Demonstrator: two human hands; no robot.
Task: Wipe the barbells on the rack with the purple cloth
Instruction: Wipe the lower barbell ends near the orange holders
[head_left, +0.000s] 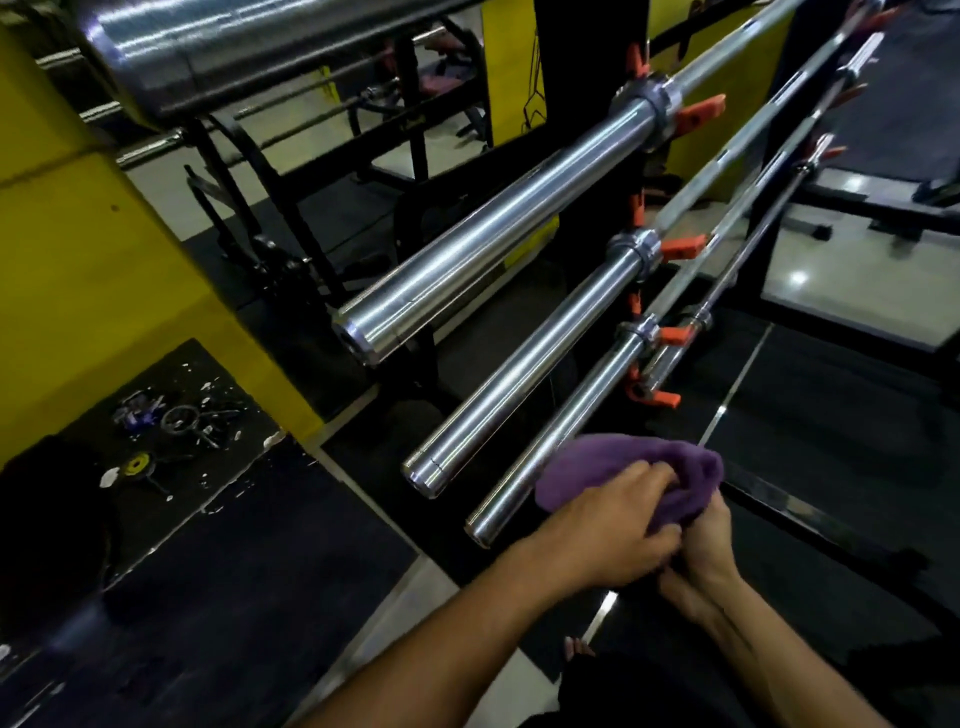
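Several chrome barbells lie on a black rack with orange hooks (696, 115). Their sleeves point toward me: a top one (498, 228), a middle one (524, 374) and a lower one (550, 441). A fourth short sleeve (670, 358) sits lowest. The bunched purple cloth (644, 475) rests against the lower sleeve near its end. My left hand (608, 525) grips the cloth from the left. My right hand (706, 540) holds it from below, partly hidden by the cloth.
A very large chrome sleeve (249, 47) hangs close overhead at upper left. A yellow wall (78, 270) stands to the left, with small debris (171, 421) on the black floor mat. My foot (576, 647) shows below.
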